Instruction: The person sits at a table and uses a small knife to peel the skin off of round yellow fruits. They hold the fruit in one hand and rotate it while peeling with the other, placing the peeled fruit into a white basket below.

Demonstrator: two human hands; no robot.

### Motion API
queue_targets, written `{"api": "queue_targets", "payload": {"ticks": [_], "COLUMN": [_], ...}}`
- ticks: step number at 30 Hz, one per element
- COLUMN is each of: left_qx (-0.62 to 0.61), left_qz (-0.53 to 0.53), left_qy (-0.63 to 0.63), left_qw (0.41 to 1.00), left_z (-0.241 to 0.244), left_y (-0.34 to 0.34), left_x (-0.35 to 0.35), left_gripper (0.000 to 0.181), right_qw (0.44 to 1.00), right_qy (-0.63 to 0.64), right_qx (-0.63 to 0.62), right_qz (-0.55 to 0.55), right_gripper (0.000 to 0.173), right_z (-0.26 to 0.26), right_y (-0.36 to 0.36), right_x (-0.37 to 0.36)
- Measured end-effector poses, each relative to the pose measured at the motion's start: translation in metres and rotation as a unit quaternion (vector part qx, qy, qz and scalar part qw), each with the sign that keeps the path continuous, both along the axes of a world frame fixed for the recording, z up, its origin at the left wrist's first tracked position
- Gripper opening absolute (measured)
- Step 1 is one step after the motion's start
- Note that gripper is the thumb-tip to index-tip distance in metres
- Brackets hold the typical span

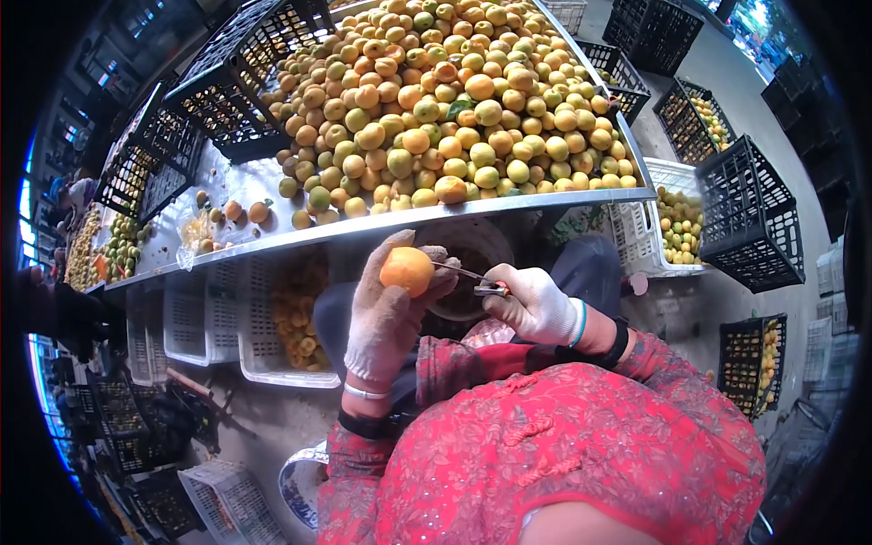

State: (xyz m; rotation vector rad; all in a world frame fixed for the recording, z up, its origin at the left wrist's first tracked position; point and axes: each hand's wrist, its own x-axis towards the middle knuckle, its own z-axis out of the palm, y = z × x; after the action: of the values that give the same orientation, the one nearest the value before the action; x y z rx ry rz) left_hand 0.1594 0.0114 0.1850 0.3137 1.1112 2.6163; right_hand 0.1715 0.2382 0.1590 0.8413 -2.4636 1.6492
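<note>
In my gloved left hand [381, 320] I hold a ripe orange apricot [407, 271], thumb and fingers around its sides. My right hand [538, 304], also in a white knit glove, grips a small tool with a thin metal blade [462, 270]. The blade reaches left to the apricot; whether its tip touches or enters the skin I cannot tell. Part of the tool's handle [501, 289] shows red at my fingers, the rest hidden in my fist. Below my hands, between my knees, stands a round tub [497, 235], its contents dim.
A metal-edged table [381, 221] carries a large heap of apricots [436, 129]. Black plastic crates [228, 102] stand on its left. White crates [204, 313] sit beneath, one with apricot pieces [300, 320]. At right are a white crate [674, 266] of fruit and a tilted black crate [749, 211].
</note>
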Motion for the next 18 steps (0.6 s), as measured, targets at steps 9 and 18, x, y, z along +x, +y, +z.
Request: {"api": "queue_targets", "payload": {"ticks": [9, 18], "left_qx": [0.162, 0.131], "left_qz": [-0.018, 0.002], "left_qy": [-0.137, -0.131], "left_qw": [0.977, 0.983], "left_z": [-0.029, -0.036], "left_y": [0.007, 0.007], "left_x": [-0.002, -0.001], "left_gripper": [0.075, 0.072], "right_qw": [0.998, 0.998], "right_qy": [-0.049, -0.041], "right_qx": [-0.026, -0.051], "right_qz": [-0.013, -0.017], "right_gripper": [0.034, 0.035], "right_z": [0.003, 0.003], "right_y": [-0.012, -0.018], "right_x": [0.004, 0.001]}}
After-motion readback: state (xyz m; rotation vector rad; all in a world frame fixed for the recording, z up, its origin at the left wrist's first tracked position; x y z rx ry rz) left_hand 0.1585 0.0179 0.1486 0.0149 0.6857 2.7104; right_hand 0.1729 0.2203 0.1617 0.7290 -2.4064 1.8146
